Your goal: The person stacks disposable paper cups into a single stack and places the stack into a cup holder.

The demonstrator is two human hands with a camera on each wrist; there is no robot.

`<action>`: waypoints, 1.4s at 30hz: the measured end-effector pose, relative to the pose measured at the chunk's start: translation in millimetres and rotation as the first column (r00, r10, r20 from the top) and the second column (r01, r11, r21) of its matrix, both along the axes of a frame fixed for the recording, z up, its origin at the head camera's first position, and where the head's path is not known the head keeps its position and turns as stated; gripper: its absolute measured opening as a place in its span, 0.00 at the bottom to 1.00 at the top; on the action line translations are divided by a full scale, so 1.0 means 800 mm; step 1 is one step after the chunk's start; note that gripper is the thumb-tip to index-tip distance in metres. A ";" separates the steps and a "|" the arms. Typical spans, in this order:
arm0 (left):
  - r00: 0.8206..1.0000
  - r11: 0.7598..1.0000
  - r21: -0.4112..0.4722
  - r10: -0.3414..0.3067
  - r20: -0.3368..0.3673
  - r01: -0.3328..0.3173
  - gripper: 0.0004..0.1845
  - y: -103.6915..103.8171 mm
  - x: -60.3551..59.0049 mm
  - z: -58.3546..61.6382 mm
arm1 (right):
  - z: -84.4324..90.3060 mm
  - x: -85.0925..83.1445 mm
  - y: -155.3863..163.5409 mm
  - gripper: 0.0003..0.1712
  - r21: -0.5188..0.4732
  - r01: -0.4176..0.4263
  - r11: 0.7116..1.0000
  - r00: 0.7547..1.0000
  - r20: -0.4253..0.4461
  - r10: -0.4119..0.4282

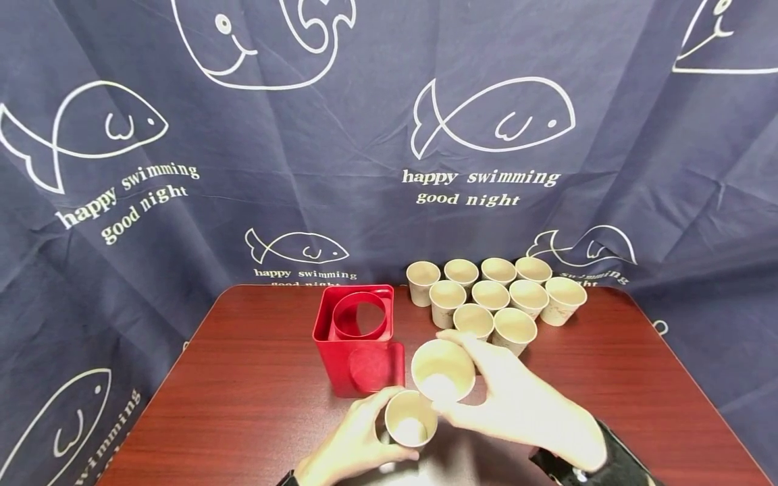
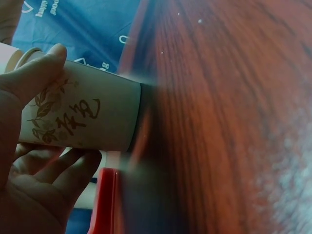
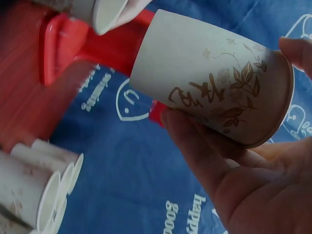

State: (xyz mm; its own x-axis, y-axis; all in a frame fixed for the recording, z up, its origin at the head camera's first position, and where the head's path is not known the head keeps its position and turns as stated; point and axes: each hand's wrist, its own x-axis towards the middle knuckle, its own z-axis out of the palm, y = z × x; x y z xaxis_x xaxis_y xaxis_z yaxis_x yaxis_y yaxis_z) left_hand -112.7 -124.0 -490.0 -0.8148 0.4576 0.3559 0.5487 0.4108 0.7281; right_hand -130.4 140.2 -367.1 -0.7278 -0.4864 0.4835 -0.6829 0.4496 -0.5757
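My left hand (image 1: 355, 437) grips a pale paper cup (image 1: 408, 410) near the table's front, thumb and fingers around its sides. The left wrist view shows brown leaves and writing on that cup's wall (image 2: 83, 109), with its base close over the wood. Up and to the right, my right hand (image 1: 525, 398) holds a second paper cup (image 1: 442, 368), mouth tilted toward the head camera. Its printed wall (image 3: 209, 78) lies between thumb and fingers in the right wrist view. In the head view the two cups' rims almost meet.
Behind my hands stands a red square container (image 1: 331, 364) with a round ring (image 1: 358, 331) inside its top. A flat red piece (image 1: 398, 364) sticks out at its right. Several paper cups (image 1: 448, 307) stand upright in rows at the back right, before a blue curtain (image 1: 365, 169).
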 end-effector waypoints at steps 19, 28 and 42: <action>0.996 1.000 -0.001 0.011 0.089 -0.011 0.44 0.001 0.001 0.003 | -0.009 0.003 -0.026 0.35 0.003 -0.192 0.981 0.952 0.243 0.186; 0.995 1.000 0.014 0.002 0.100 -0.003 0.42 0.001 0.000 0.005 | -0.018 0.001 -0.033 0.32 -0.029 -0.226 0.974 0.929 0.296 0.224; 0.989 0.999 0.030 0.023 0.145 -0.028 0.41 0.003 0.001 0.003 | -0.045 0.002 -0.029 0.32 0.002 -0.233 0.972 0.932 0.284 0.223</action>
